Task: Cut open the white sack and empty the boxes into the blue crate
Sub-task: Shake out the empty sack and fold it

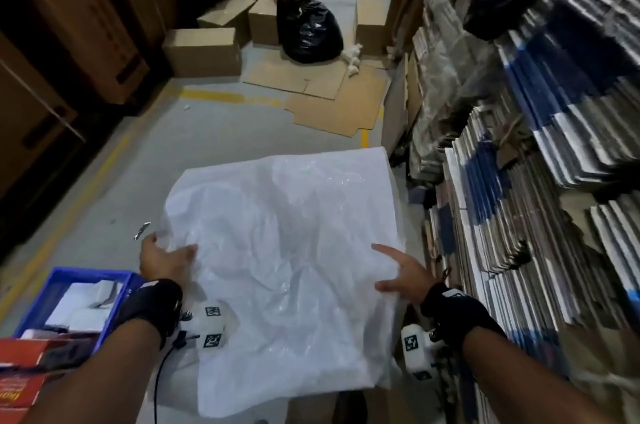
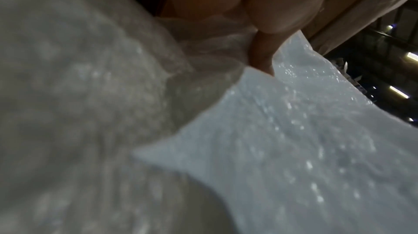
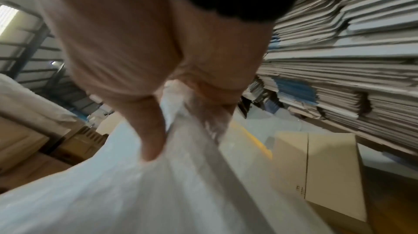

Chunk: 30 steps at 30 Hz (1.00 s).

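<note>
The white sack (image 1: pixel 287 243) hangs limp and flat, spread out in the air between my two hands. My left hand (image 1: pixel 162 257) pinches its left edge, thumb on top and fingers behind the fabric. The left wrist view shows my left hand (image 2: pixel 262 55) pressing a digit into a fold of the sack (image 2: pixel 294 148). My right hand (image 1: pixel 398 271) pinches the right edge; in the right wrist view my right hand (image 3: pixel 153 130) has one digit over the sack (image 3: pixel 135 193) and others showing through beneath. The blue crate (image 1: pixel 86 274) stands at lower left, holding white boxes (image 1: pixel 86 302) and red boxes (image 1: pixel 24 351).
Tall stacks of flat cartons (image 1: pixel 536 198) line the right side, close to my right hand. Flattened cardboard (image 1: pixel 322 91), a black rubbish bag (image 1: pixel 308 30) and brown boxes (image 1: pixel 202 51) lie further down the aisle. A small silver object (image 1: pixel 142 230) lies on the floor beside my left hand.
</note>
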Motion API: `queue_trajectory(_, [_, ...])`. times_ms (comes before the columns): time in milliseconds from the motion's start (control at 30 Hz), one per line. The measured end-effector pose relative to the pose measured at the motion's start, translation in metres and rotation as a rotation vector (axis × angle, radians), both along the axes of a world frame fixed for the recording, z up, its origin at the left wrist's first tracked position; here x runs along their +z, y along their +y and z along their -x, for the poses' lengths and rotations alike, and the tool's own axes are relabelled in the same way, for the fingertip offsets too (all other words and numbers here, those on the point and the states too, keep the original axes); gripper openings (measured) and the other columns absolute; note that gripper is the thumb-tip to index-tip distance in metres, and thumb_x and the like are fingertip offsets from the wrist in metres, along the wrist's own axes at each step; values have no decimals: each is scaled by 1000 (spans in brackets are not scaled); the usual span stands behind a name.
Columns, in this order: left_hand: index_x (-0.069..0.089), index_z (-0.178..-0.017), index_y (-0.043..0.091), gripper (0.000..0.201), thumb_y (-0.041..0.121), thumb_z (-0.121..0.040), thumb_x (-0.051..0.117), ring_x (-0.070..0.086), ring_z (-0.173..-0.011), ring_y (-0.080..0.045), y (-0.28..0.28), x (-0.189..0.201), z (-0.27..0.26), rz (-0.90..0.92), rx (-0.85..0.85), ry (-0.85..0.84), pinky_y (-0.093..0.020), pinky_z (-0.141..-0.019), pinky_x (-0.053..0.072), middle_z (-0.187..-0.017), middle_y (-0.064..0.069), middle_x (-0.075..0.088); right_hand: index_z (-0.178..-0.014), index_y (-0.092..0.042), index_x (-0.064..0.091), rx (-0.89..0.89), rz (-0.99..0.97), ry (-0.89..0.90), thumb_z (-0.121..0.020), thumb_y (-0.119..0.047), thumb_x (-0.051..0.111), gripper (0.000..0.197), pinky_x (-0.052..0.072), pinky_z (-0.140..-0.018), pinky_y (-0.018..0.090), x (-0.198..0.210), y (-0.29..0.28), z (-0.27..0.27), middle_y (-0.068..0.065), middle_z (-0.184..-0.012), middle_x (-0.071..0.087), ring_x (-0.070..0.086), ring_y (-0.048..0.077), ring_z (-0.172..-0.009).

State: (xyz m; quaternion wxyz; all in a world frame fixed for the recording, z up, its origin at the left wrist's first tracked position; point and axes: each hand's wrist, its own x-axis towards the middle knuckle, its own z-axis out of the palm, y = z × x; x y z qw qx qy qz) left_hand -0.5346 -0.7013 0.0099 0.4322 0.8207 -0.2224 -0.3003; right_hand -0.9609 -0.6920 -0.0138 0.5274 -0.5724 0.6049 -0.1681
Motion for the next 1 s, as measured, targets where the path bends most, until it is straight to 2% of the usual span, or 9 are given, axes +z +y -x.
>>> queue_trajectory(67, [51,-130,13,63,10,-74,79,62,-92,-30,-19,-5,-8,16,-12,101,-40,-82,54,-117,-9,61,-137,-19,45,-51,37,73,-70,7,74,77,30,-83,-3,-10,-26,-10,5,-141,46,45,13,-123])
queue_trajectory(167, [51,-133,11,73,26,-69,84,61,-109,-29,-56,-19,-25,5,-118,230,-46,-100,47,-128,-7,60,-138,-17,45,-182,76,91,-73,12,67,74,28,-86,2,-24,-65,-21,3,-142,45,41,7,-120])
queue_trajectory(300, [48,-130,3,61,-6,-74,73,56,-112,-26,-106,-46,-45,-30,-337,260,-42,-102,43,-126,-9,56,-138,-18,47,-310,98,124,-73,13,63,74,31,-96,14,-43,-124,-36,2,-142,46,41,15,-131])
queue_trajectory(400, [46,-131,14,74,-11,-67,75,57,-116,-29,-156,-79,-58,-67,-516,268,-50,-100,45,-131,-11,57,-137,-18,48,-397,94,150,-72,15,61,74,32,-95,14,-66,-167,-47,2,-143,46,41,16,-132])
queue_trajectory(600, [37,-139,13,82,-1,-70,80,57,-101,-26,-233,-159,-74,-48,-345,133,-39,-92,49,-115,-12,55,-134,-13,51,-527,41,193,-72,10,69,69,43,-83,8,-133,-240,-72,8,-132,52,50,15,-113])
queue_trajectory(700, [52,-124,0,58,12,-74,80,59,-77,-11,-258,-203,-79,-19,-278,179,-28,-75,52,-93,-10,57,-130,-16,55,-613,31,202,-73,1,73,63,46,-101,34,-174,-269,-75,11,-127,58,55,19,-107])
queue_trajectory(800, [63,-87,11,22,29,-78,73,54,-55,-3,-274,-252,-84,-95,-303,387,-21,-56,43,-86,-7,58,-129,-20,57,-660,30,246,-77,-3,71,56,45,-100,30,-228,-293,-73,10,-126,59,51,14,-100])
queue_trajectory(867, [60,-96,17,9,16,-89,64,59,-63,-8,-282,-285,-84,-201,-392,501,-24,-63,45,-93,-2,60,-129,-22,57,-692,29,255,-80,-4,69,54,43,-97,24,-269,-306,-70,8,-129,58,51,15,-107])
queue_trajectory(1000, [35,-134,32,70,-10,-84,60,59,-79,-24,-294,-370,-70,-289,-566,477,-39,-66,51,-107,-4,58,-130,-22,56,-738,8,265,-82,-4,68,53,38,-90,17,-351,-329,-54,6,-133,56,51,20,-120])
